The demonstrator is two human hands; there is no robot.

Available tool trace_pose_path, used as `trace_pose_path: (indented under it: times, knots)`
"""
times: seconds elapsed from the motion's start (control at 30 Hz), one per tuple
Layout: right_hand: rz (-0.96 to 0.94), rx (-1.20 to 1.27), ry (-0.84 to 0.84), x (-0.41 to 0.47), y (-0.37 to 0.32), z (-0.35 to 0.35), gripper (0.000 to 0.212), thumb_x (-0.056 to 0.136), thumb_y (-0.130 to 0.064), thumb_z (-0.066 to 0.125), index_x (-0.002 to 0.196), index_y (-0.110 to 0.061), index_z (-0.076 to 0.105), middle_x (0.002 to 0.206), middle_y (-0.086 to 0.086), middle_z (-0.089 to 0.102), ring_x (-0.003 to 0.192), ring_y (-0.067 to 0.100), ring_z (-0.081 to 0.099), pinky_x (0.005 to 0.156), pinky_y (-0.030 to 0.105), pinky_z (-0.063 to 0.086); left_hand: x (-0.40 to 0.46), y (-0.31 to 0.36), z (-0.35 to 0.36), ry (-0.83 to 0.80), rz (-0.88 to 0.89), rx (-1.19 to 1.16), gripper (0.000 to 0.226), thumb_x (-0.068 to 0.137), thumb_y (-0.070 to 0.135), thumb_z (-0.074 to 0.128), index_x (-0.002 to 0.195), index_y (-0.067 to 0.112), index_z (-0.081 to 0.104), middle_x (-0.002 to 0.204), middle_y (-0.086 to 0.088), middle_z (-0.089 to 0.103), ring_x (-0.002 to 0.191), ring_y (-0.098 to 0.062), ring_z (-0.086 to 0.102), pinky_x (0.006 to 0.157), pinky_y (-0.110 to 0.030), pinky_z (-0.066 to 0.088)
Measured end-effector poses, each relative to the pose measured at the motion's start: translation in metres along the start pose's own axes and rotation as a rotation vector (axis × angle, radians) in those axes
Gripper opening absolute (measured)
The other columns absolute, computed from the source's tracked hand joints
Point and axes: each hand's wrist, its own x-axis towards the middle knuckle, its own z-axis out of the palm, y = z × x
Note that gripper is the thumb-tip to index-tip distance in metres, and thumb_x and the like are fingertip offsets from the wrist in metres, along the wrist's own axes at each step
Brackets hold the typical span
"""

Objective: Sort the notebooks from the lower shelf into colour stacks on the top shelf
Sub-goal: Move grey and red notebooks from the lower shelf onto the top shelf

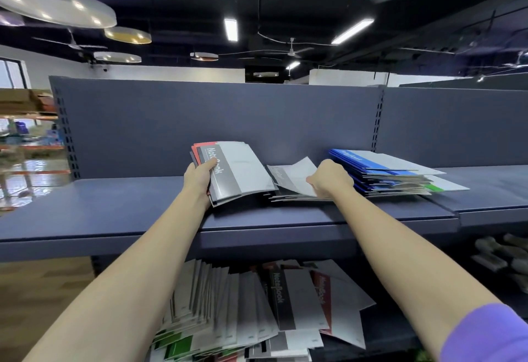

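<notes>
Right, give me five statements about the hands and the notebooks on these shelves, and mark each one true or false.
1. The left hand grips a bundle of notebooks with a grey-banded one on top. True.
2. The right hand rests empty on the lower shelf. False: it is up on the top shelf, fingers curled round a cover of the middle stack.
3. A blue stack lies on the top shelf to the right of the right hand. True.
4. The lower shelf has been emptied of notebooks. False: many unsorted notebooks still lie there.
5. The blue stack stands upright against the back panel. False: it lies flat.
</notes>
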Motion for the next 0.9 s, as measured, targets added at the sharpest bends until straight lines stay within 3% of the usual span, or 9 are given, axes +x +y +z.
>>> trace_pose_path:
  times: [0.13, 0.27, 0.43, 0.6, 0.8, 0.9]
  knots:
    - [-0.01, -0.11, 0.017, 0.002, -0.001, 0.003, 0.039, 0.094, -0.026, 0.058, 0.129, -0.009, 0.051, 0.137, 0.016, 0.048, 0.123, 0.035, 0.048, 0.088, 0.04, 0.041, -0.002, 0.002, 0.0, 0.004, 0.005, -0.028, 0.031, 0.095, 0.014, 0.062, 0.125, 0.014, 0.057, 0.108, -0.008, 0.069, 0.077, -0.02, 0.068, 0.057, -0.03, 0.054]
    - [0.012, -0.074, -0.021, 0.004, -0.001, 0.004, 0.042, 0.094, -0.026, 0.056, 0.131, -0.007, 0.051, 0.14, 0.018, 0.048, 0.122, 0.038, 0.05, 0.092, 0.041, 0.044, 0.001, 0.002, -0.003, 0.036, -0.013, -0.104, 0.023, 0.093, 0.016, 0.064, 0.115, 0.017, 0.057, 0.114, -0.009, 0.07, 0.088, -0.027, 0.07, 0.077, -0.042, 0.059]
    - [0.008, -0.027, -0.063, 0.003, -0.001, 0.004, 0.043, 0.095, -0.032, 0.056, 0.13, -0.008, 0.051, 0.141, 0.019, 0.046, 0.122, 0.036, 0.05, 0.089, 0.04, 0.043, 0.003, 0.003, -0.006, 0.029, -0.037, -0.141, 0.038, 0.091, 0.023, 0.066, 0.127, 0.016, 0.057, 0.113, -0.008, 0.073, 0.094, -0.028, 0.073, 0.061, -0.038, 0.059]
    - [-0.01, -0.008, -0.065, 0.001, 0.003, 0.003, 0.039, 0.093, -0.031, 0.056, 0.124, -0.007, 0.054, 0.135, 0.019, 0.051, 0.118, 0.036, 0.053, 0.084, 0.038, 0.043, -0.004, 0.004, -0.002, -0.047, -0.045, -0.067, 0.03, 0.094, 0.022, 0.064, 0.123, 0.017, 0.059, 0.109, -0.007, 0.073, 0.088, -0.025, 0.072, 0.059, -0.034, 0.057]
    - [-0.027, 0.008, 0.093, -0.009, -0.001, 0.007, 0.039, 0.097, -0.034, 0.052, 0.125, -0.008, 0.056, 0.136, 0.017, 0.049, 0.123, 0.037, 0.047, 0.094, 0.041, 0.041, -0.004, 0.002, 0.0, -0.13, -0.026, 0.05, 0.037, 0.092, 0.025, 0.067, 0.128, 0.016, 0.061, 0.116, -0.008, 0.072, 0.095, -0.027, 0.072, 0.068, -0.036, 0.058]
    - [-0.168, 0.089, 0.271, -0.012, -0.015, 0.002, 0.037, 0.101, -0.04, 0.043, 0.109, -0.011, 0.065, 0.118, 0.016, 0.061, 0.111, 0.038, 0.054, 0.093, 0.043, 0.043, -0.005, 0.001, 0.002, -0.178, -0.032, 0.071, 0.034, 0.094, 0.023, 0.066, 0.126, 0.015, 0.061, 0.113, -0.009, 0.073, 0.084, -0.025, 0.072, 0.061, -0.033, 0.058]
